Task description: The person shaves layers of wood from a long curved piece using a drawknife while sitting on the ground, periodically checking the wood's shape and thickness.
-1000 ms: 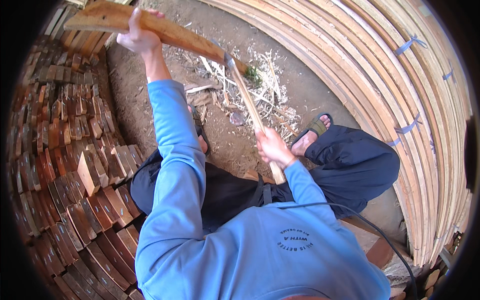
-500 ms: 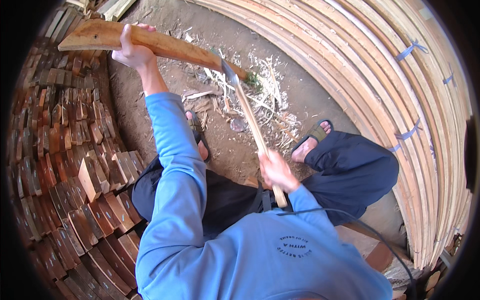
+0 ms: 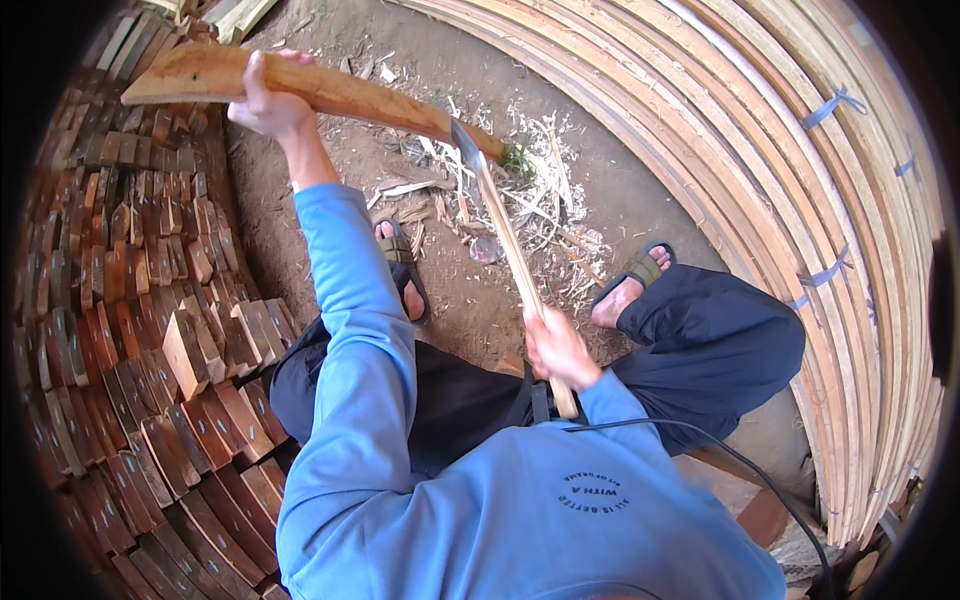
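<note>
Stacked wood blocks (image 3: 150, 330): left of the plank. Left hand (image 3: 268, 100): wrapped around the wooden plank (image 3: 300, 88), held raised and slanted. Hatchet (image 3: 505, 240): blade meeting the plank's lower end. Right hand (image 3: 555, 350): clenched on the hatchet handle. Wood shavings (image 3: 540, 200): on ground under the plank's end.

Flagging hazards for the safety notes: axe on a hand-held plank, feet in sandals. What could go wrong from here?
1. The axe head bites the far end of the wooden plank, which the left hand grips on the same piece; a glancing blow could slide toward those fingers.
2. Both feet wear open sandals just below the cut, so a deflected blade may reach them.
3. The right hand alone holds the handle low, giving limited control.
</note>
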Demonstrator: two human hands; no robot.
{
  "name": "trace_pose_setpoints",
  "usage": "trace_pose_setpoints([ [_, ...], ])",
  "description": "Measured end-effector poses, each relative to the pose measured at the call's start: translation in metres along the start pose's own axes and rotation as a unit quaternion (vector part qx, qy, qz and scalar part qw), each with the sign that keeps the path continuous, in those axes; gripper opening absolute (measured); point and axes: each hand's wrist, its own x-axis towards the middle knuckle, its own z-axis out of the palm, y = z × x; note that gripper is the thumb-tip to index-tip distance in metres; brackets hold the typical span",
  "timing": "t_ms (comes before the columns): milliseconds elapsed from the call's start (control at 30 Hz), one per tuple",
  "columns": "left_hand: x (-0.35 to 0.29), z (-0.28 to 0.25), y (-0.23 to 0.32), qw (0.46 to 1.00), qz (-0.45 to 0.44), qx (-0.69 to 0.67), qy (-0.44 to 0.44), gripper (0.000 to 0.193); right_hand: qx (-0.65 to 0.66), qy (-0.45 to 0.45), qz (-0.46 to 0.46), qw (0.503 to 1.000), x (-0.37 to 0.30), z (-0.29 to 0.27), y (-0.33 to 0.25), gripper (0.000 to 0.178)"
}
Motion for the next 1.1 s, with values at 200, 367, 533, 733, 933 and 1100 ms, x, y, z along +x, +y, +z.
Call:
trace_pose_setpoints([
  [200, -0.011, 0.027, 0.005, 1.000, -0.007, 0.003, -0.026, 0.027, -0.001, 0.009, 0.002, 1.000, 0.037, -0.004, -0.017, 0.035],
  [367, -0.005, 0.009, 0.003, 1.000, -0.002, 0.019, 0.005, 0.029, 0.032, -0.010, 0.028, 0.999, -0.022, -0.010, -0.010, 0.038],
  [533, -0.014, 0.028, 0.006, 1.000, -0.001, 0.012, -0.012, 0.031, 0.006, 0.007, 0.006, 1.000, 0.018, -0.003, -0.022, 0.033],
  [733, -0.014, 0.024, -0.001, 0.999, 0.017, -0.016, -0.029, 0.029, 0.006, 0.006, 0.035, 0.999, -0.007, -0.003, -0.022, 0.029],
  [933, -0.004, 0.012, -0.002, 1.000, -0.006, -0.010, -0.005, 0.029, 0.061, -0.013, 0.029, 0.998, -0.030, -0.003, -0.017, 0.027],
  [1100, -0.014, 0.029, 0.001, 1.000, 0.004, 0.008, -0.027, 0.031, 0.059, -0.007, 0.022, 0.998, 0.012, 0.000, -0.027, 0.027],
])
